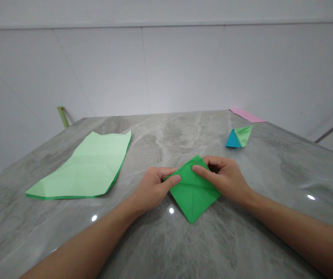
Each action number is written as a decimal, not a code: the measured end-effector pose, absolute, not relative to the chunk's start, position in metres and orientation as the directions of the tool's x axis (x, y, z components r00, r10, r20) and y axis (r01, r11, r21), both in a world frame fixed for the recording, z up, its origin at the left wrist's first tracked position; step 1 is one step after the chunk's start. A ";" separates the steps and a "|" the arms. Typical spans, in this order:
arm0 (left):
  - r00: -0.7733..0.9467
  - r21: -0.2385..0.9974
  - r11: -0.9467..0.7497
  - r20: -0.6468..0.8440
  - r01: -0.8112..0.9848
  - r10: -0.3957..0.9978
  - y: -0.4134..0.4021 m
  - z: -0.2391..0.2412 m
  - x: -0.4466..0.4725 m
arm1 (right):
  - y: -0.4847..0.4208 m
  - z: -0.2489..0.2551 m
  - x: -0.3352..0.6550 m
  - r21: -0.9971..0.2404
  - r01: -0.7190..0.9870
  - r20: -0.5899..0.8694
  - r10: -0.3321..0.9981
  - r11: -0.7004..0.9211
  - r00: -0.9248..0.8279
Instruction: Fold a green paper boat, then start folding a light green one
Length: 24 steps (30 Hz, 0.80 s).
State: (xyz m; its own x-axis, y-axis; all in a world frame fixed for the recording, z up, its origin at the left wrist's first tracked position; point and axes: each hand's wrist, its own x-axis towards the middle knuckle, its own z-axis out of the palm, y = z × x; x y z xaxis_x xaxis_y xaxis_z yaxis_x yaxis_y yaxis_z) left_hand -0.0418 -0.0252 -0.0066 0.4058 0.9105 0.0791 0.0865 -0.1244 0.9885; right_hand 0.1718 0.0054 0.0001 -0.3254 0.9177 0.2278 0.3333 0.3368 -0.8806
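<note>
A dark green folded paper square (194, 192) lies like a diamond on the grey marble table (184, 248), with creases across it. My left hand (151, 188) pinches its left corner between thumb and fingers. On the other side, my right hand (227, 178) grips the upper right edge, thumb pressed on top of the paper. Both hands are closed on the paper.
A stack of light green sheets (88, 166) lies to the left. A finished blue and green paper model (238, 136) sits beyond my right hand. A pink sheet (246, 114) lies at the far right edge. White wall panels stand behind.
</note>
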 end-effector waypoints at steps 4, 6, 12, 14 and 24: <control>0.444 0.999 -0.014 -0.005 0.039 0.896 -0.026 -0.010 -0.042 | 0.004 0.001 0.170 -0.814 0.388 0.260 0.869 0.431 -0.420; 0.457 0.999 0.030 -0.037 0.023 0.888 -0.026 -0.010 -0.042 | 0.003 0.001 0.168 -0.799 0.388 0.264 0.847 0.460 -0.461; 0.438 0.999 0.047 -0.054 0.027 0.897 -0.024 -0.011 -0.043 | 0.005 -0.002 0.167 -0.889 0.262 0.267 0.890 0.376 -0.370; 0.453 0.998 0.056 -0.062 0.026 0.889 -0.024 -0.012 -0.042 | 0.005 -0.002 0.167 -0.899 0.247 0.256 0.892 0.361 -0.371; 0.253 1.000 -0.027 0.023 0.011 0.967 -0.023 -0.010 -0.040 | 0.002 0.001 0.166 -0.938 0.185 0.189 0.878 0.295 -0.440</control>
State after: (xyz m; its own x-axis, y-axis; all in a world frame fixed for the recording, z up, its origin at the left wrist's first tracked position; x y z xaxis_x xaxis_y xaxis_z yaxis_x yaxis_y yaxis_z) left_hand -0.0401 -0.0231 -0.0103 0.2526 0.9673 0.0230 0.0109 -0.0267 0.9996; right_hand 0.1662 0.0016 0.0005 -0.4404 0.8777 0.1888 0.1852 0.2946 -0.9375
